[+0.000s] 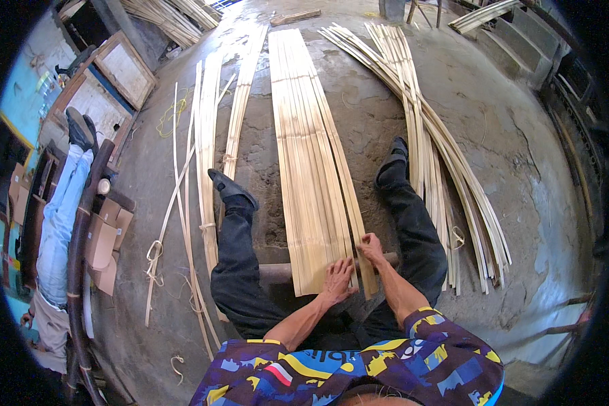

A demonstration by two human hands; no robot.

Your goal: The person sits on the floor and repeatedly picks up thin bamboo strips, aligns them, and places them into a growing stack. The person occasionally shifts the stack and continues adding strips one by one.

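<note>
A long panel of pale split bamboo strips (311,183) lies between my outstretched legs, its near end raised on a round bar (275,273). My left hand (338,279) rests on the panel's near right corner with its fingers spread. Along the panel's right edge runs a narrow bamboo strip (337,149), split off by a thin dark gap that widens toward me. My right hand (369,249) is closed on this strip near its near end, fingers bent in a pinch. The strip's tip sticks out past my right hand, just right of my left hand.
Loose bamboo strips (210,135) lie left of my left leg, some tied in bundles. A larger crossed pile (419,115) lies on the right. At the far left are a person in light blue jeans (57,223), a dark pole (81,243) and a cardboard box (105,247).
</note>
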